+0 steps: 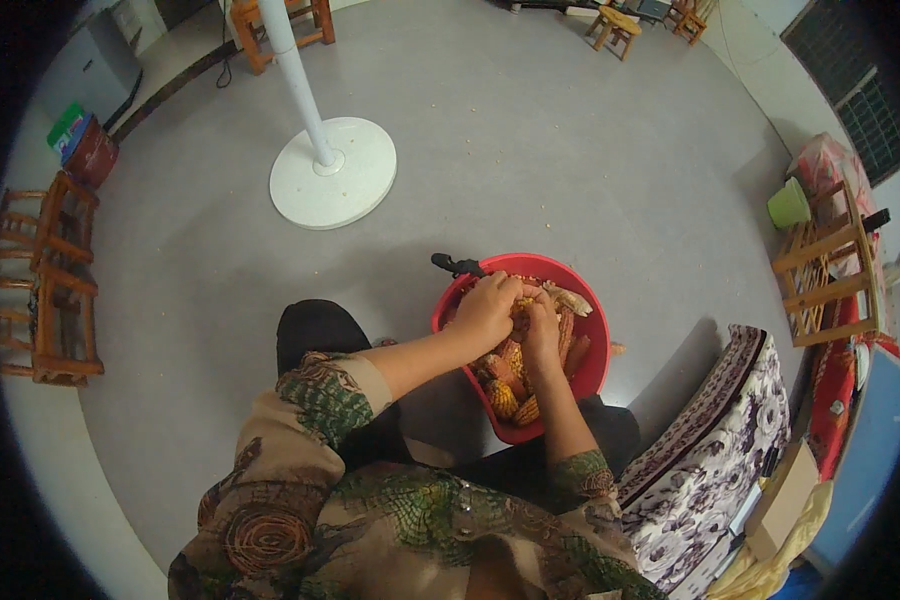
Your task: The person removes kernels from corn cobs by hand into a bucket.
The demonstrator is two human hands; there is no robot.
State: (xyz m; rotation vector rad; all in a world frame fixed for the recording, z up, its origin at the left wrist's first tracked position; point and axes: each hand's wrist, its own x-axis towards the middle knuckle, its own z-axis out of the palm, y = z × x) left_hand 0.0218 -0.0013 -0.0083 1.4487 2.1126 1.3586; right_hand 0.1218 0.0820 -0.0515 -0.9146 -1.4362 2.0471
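A red plastic tub [595,340] stands on the floor in front of me, close to my legs. In it lie yellow corn ears [503,402], reddish stripped cobs [505,368] and a pale piece of husk [568,299]. Above these, my left hand [487,308] and my right hand [541,325] meet with bent fingers around a corn ear [521,312], of which a little yellow shows between them. The rest of that ear is hidden by the fingers. Beside my left hand, a black clip-like thing [457,265] juts over the tub's far left rim.
Past the tub, a white pole rises from a round base [360,180]. Scattered kernels dot the grey floor. Wooden chairs [62,280] line the left wall. At right stand a flowery cloth-covered piece [715,450], a wooden rack [835,270] and a green bucket [789,204].
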